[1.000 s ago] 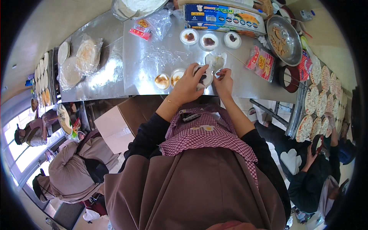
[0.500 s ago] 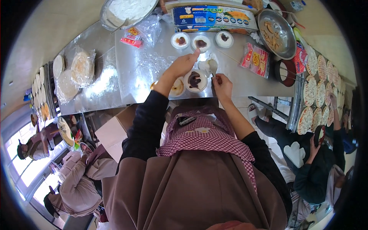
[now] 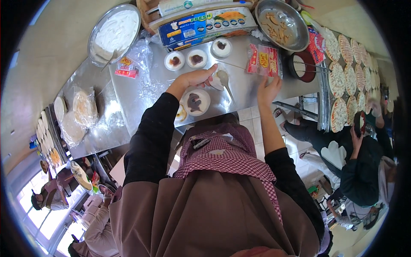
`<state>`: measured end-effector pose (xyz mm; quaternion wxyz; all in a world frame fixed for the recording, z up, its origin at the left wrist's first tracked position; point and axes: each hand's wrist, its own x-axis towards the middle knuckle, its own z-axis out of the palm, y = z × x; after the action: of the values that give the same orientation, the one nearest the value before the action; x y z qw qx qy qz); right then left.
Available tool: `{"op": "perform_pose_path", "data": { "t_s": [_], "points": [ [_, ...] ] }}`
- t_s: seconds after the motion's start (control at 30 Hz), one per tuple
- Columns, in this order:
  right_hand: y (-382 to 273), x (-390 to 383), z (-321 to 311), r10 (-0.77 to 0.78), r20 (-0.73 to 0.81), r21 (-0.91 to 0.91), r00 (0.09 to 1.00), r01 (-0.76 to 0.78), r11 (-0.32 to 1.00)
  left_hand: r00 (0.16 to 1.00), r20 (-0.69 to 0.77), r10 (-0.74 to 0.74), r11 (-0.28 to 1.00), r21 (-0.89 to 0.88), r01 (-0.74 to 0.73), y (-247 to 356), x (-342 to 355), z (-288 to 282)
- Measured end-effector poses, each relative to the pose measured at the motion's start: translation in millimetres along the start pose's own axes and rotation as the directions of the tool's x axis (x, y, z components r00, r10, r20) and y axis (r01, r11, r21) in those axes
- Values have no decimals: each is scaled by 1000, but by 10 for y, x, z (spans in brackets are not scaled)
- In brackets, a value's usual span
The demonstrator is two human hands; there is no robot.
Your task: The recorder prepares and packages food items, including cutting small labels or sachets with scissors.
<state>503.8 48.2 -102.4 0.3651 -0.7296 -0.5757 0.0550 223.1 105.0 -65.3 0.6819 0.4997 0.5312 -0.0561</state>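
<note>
My left hand [image 3: 196, 79] is over the steel table with its fingers stretched out, just above a cup [image 3: 204, 108] of white cream with dark brown sauce. Beside its fingertips a spoon [image 3: 224, 81] lies on a patch of white cream, its handle toward me. My right hand [image 3: 269, 91] is empty, its fingers apart at the near edge of a red and yellow plastic packet [image 3: 264, 61]; whether they touch it I cannot tell. Beyond my left hand stand three more sauce-topped cups, a left one [image 3: 174, 61], a middle one [image 3: 197, 58] and a right one [image 3: 221, 48].
A bowl of white cream [image 3: 115, 34] stands at the far left, a metal bowl with brown pieces [image 3: 282, 25] at the far right. A blue carton [image 3: 205, 28] lies at the back. Wrapped flatbreads [image 3: 84, 107] are on the left, trays of pizzas [image 3: 338, 81] on the right. Other people work on both sides.
My right hand has let go of the spoon and moved right to the packet. My left hand has come nearer, over the spoon area. The whole view has shifted.
</note>
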Motion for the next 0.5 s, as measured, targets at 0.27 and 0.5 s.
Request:
{"op": "perform_pose_path", "data": {
  "t_s": [0.27, 0.5],
  "points": [
    [220, 452, 134, 523, -1, -504, 852, -452, 736, 997, -49, 67, 996, 64, -64, -7, 139, -40],
    [422, 479, 6, 544, 415, 507, 730, -682, 528, 988, -96, 125, 987, 117, -113, 35, 153, 39]
  ]
}}
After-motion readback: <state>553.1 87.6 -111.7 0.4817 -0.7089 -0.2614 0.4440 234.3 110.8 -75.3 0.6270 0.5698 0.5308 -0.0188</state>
